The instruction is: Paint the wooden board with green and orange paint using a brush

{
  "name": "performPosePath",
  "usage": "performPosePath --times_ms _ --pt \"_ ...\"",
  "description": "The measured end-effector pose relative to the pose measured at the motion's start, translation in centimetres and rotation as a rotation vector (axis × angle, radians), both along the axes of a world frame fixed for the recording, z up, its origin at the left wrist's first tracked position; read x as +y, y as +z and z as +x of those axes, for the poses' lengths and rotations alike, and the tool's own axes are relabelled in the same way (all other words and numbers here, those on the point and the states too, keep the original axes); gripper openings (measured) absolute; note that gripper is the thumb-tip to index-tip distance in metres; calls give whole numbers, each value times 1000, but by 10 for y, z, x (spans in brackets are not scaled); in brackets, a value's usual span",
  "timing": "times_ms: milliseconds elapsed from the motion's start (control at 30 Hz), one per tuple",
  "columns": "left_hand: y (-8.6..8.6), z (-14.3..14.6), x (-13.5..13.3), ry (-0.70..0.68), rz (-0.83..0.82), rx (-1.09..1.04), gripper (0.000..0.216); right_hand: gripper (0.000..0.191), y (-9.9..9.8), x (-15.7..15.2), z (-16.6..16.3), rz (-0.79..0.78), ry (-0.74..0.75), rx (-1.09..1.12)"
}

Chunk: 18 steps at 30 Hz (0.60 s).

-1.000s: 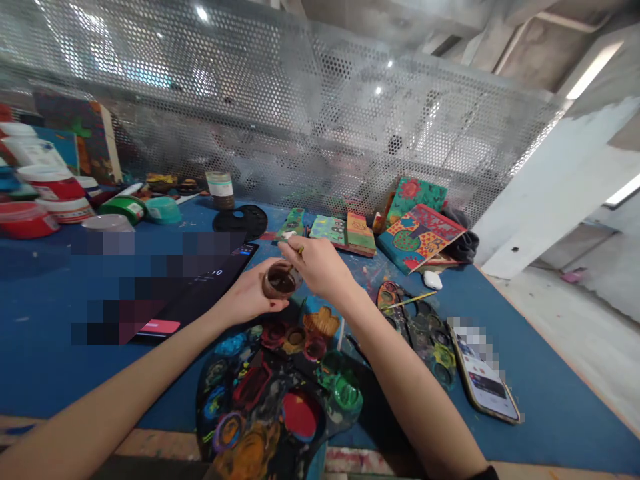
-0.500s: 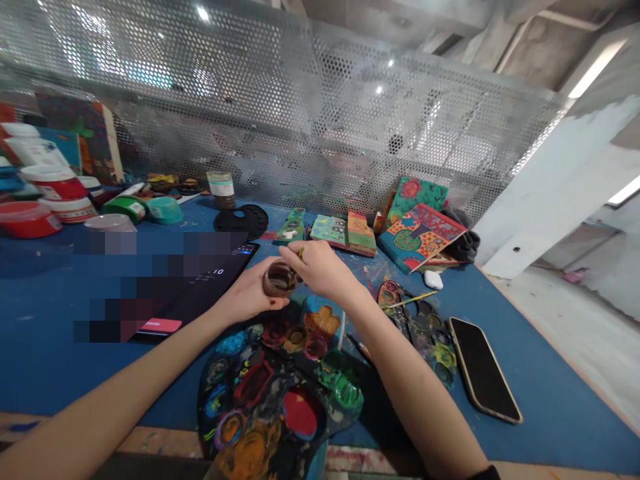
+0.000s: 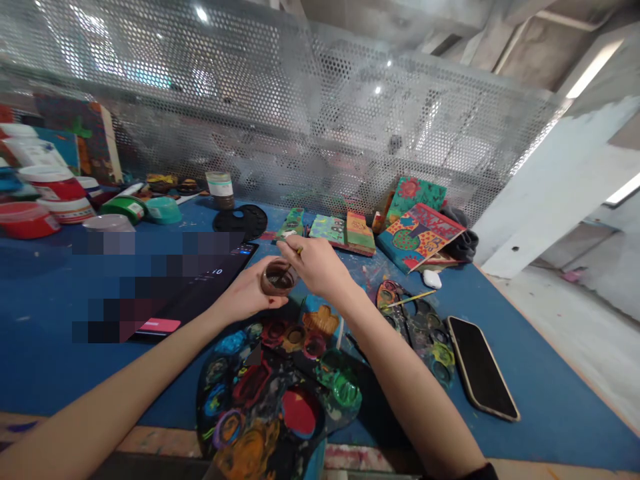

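Cup (image 3: 276, 288) in play, held mid-scene above the blue table (image 3: 555, 400), just beyond the near palette (image 3: 293, 370)! Dark liquid is seen inside; if it is tipped or stirred too hard, drips could be spilled onto the palette, or the tablet (image 3: 200, 287) at left could be splashed. Its side is cradled by the half-curled left hand (image 3: 249, 293). By the right hand (image 3: 320, 267), pinched closed over the rim, a thin brush (image 3: 299, 251) seems gripped, its tip hidden.
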<state>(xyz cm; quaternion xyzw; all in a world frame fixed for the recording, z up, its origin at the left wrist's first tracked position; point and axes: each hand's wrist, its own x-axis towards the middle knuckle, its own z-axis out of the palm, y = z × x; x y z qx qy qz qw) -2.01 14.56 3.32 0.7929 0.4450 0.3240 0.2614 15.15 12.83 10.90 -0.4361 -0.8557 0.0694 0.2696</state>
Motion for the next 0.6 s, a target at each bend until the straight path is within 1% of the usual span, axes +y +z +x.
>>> performPosePath --times_ms 200,300,600 --pt "-6 -2 4 -38 -3 -21 58 36 -1 0 1 7 18 -5" --pt "-10 -3 6 -49 -9 -51 57 37 -2 0 0 15 60 -28" --pt "-4 -2 2 -50 -41 -84 53 35 -4 1 -3 39 30 -62"
